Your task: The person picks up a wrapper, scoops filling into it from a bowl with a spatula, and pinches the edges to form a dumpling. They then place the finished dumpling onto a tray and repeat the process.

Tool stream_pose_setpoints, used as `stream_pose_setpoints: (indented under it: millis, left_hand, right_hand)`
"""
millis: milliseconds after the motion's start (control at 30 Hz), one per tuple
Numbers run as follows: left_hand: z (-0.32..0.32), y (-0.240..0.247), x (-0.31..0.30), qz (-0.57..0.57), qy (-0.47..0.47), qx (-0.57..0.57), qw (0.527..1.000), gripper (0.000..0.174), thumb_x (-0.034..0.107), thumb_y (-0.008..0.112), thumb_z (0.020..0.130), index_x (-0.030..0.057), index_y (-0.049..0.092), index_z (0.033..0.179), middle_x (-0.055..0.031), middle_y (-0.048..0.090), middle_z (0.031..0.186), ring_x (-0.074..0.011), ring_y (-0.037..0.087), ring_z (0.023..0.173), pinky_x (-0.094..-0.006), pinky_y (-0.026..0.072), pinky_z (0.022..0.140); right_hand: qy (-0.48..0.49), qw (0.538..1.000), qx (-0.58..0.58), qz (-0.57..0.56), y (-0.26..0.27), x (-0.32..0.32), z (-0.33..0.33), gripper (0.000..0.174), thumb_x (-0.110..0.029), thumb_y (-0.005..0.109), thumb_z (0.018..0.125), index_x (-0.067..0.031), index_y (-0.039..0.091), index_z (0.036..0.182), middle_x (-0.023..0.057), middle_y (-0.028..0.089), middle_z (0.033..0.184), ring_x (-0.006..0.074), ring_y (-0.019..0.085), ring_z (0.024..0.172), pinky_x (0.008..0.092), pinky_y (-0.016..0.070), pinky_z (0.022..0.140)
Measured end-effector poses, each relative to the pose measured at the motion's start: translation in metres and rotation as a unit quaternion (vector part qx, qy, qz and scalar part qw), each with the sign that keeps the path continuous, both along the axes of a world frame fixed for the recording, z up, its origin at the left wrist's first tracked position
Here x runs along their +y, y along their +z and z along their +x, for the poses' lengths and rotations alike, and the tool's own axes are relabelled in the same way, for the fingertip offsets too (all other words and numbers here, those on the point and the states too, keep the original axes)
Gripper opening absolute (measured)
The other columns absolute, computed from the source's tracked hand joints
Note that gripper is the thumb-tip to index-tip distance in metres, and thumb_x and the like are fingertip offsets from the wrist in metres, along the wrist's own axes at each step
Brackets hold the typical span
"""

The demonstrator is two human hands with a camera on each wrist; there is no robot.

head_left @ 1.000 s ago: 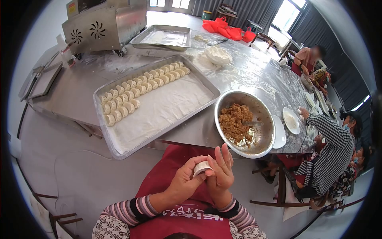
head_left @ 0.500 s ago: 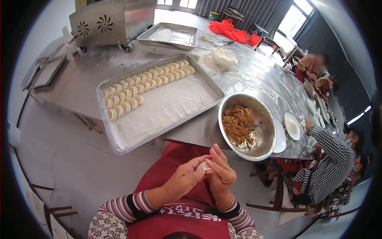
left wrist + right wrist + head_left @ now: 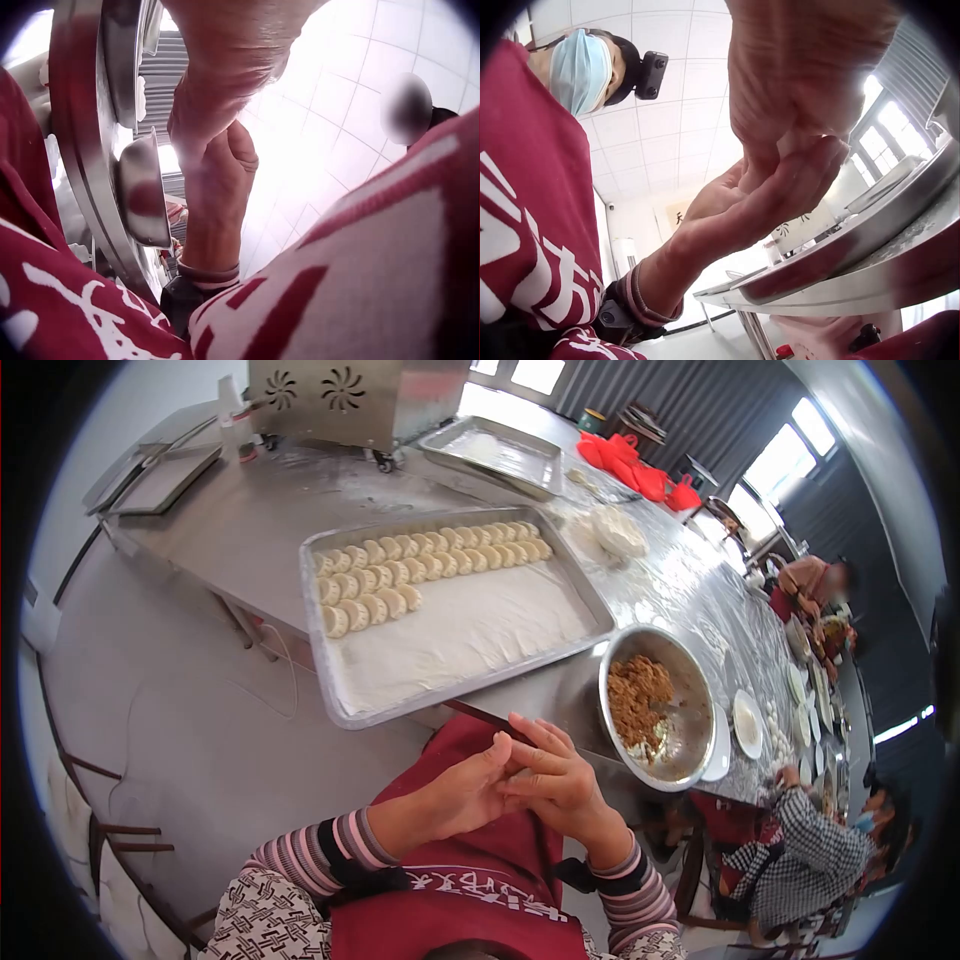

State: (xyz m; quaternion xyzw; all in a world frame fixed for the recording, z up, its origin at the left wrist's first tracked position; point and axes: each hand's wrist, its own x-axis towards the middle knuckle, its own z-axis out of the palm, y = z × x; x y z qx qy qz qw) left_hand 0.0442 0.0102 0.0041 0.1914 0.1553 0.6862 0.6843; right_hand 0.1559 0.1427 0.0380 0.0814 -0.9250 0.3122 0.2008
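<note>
Both hands meet in front of the red apron (image 3: 470, 860), fingertips together, below the tray in the head view. The left hand (image 3: 460, 795) comes in from the left with its thumb raised. The fingers of the right hand (image 3: 562, 785) cross over the left fingertips. A dumpling is pinched between them; in the head view the hands hide it. Only a pale sliver of the dumpling (image 3: 787, 142) shows between the fingers in the right wrist view. Pleated dumplings (image 3: 410, 565) lie in rows in the metal tray (image 3: 345, 715). Brown filling (image 3: 640, 700) fills part of a steel bowl (image 3: 712, 745) at the right.
A flour heap (image 3: 620, 532) and an emptier metal tray (image 3: 545, 480) lie farther back on the steel table (image 3: 250, 510). A steel machine (image 3: 350, 405) stands behind. White plates (image 3: 748, 725) lie right of the bowl. A person in a checked shirt (image 3: 815, 860) sits at the right.
The head view has swung, so tray and bowl sit farther right in it. The dumpling, seen between the hands before, is now covered. The right fingers have folded down over the left fingertips.
</note>
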Motion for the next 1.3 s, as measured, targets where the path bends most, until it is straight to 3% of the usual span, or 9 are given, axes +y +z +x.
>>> stream_pose_setpoints:
  millis: [167,433,600,733,933,1033,1100,1167,1300]
  left_hand:
    - [-0.020,-0.012,-0.016,-0.037,-0.018,-0.046,0.998,0.063,0.057,0.035,0.095,0.0110,0.034,0.139,-0.0059,0.044,0.136,-0.0163,0.046,0.121,-0.0364,0.0385,0.101]
    - [-0.062,-0.016,-0.041,-0.013,0.056,-0.078,0.995,0.063,0.057,0.034,0.095,0.0116,0.034,0.139,-0.0066,0.044,0.136,-0.0190,0.047,0.121,-0.0396,0.0400,0.100]
    - [-0.098,-0.014,-0.050,-0.011,0.122,-0.113,0.986,0.059,0.054,0.030,0.098,0.0067,0.040,0.132,-0.0063,0.047,0.130,-0.0183,0.049,0.117,-0.0370,0.0404,0.100]
    - [-0.121,-0.008,-0.048,-0.061,0.162,-0.096,0.980,0.053,0.051,0.030,0.099,0.0065,0.047,0.123,-0.0053,0.050,0.124,-0.0179,0.050,0.115,-0.0381,0.0399,0.102]
    - [-0.140,-0.024,-0.040,-0.095,0.186,-0.128,0.969,0.046,0.043,0.037,0.100,0.0051,0.042,0.126,-0.0118,0.049,0.127,-0.0235,0.048,0.120,-0.0405,0.0383,0.105]
    - [-0.143,-0.023,-0.038,-0.124,0.198,-0.134,0.963,0.045,0.035,0.043,0.099,0.0001,0.040,0.127,-0.0179,0.048,0.127,-0.0290,0.047,0.122,-0.0428,0.0379,0.106]
    - [-0.144,-0.018,-0.037,-0.153,0.204,-0.110,0.961,0.046,0.032,0.046,0.098,-0.0036,0.040,0.126,-0.0209,0.049,0.126,-0.0323,0.048,0.121,-0.0443,0.0378,0.106]
    - [-0.143,-0.016,-0.037,-0.173,0.212,-0.087,0.958,0.044,0.025,0.050,0.095,-0.0055,0.040,0.126,-0.0222,0.048,0.127,-0.0327,0.048,0.120,-0.0440,0.0392,0.104]
    - [-0.141,-0.020,-0.036,-0.173,0.202,-0.069,0.961,0.044,0.022,0.052,0.095,-0.0051,0.040,0.127,-0.0215,0.048,0.127,-0.0315,0.049,0.120,-0.0436,0.0403,0.103]
  right_hand:
    - [0.059,0.989,-0.043,0.129,0.012,-0.015,-0.031,0.015,-0.006,0.067,0.065,-0.0097,0.066,0.079,0.0101,0.061,0.123,0.0319,0.048,0.126,0.0482,0.0346,0.104]
    - [0.133,0.984,-0.023,0.117,0.014,-0.033,-0.094,0.015,-0.009,0.067,0.063,-0.0059,0.064,0.078,0.0135,0.059,0.123,0.0319,0.050,0.124,0.0467,0.0342,0.105]
    - [0.087,0.985,-0.061,0.137,0.027,-0.029,-0.135,0.049,-0.016,0.069,0.071,-0.0044,0.056,0.117,0.0155,0.056,0.125,0.0314,0.053,0.119,0.0418,0.0441,0.096]
    - [0.101,0.942,-0.053,0.316,0.020,-0.026,-0.159,0.046,-0.018,0.069,0.072,-0.0030,0.057,0.114,0.0133,0.060,0.118,0.0287,0.059,0.108,0.0405,0.0466,0.089]
    - [0.096,0.964,-0.164,0.188,0.015,-0.004,-0.199,0.031,-0.015,0.071,0.072,-0.0084,0.064,0.102,0.0075,0.064,0.097,0.0263,0.060,0.086,0.0389,0.0478,0.075]
    - [-0.058,0.991,-0.120,-0.017,-0.008,0.027,-0.224,0.019,-0.004,0.072,0.074,-0.0034,0.068,0.092,0.0106,0.066,0.081,0.0271,0.061,0.074,0.0328,0.0480,0.066]
    - [-0.163,0.972,-0.144,-0.093,-0.021,0.049,-0.246,0.023,-0.011,0.072,0.076,0.0009,0.069,0.095,0.0124,0.069,0.078,0.0158,0.062,0.066,0.0296,0.0479,0.063]
    - [-0.222,0.951,-0.152,-0.155,-0.042,0.069,-0.264,0.020,-0.014,0.069,0.074,0.0023,0.068,0.087,0.0160,0.067,0.071,0.0241,0.065,0.061,0.0344,0.0496,0.060]
    - [-0.244,0.943,-0.187,-0.126,-0.060,0.081,-0.280,0.021,-0.017,0.068,0.073,0.0025,0.069,0.083,0.0159,0.066,0.068,0.0250,0.065,0.062,0.0354,0.0498,0.060]
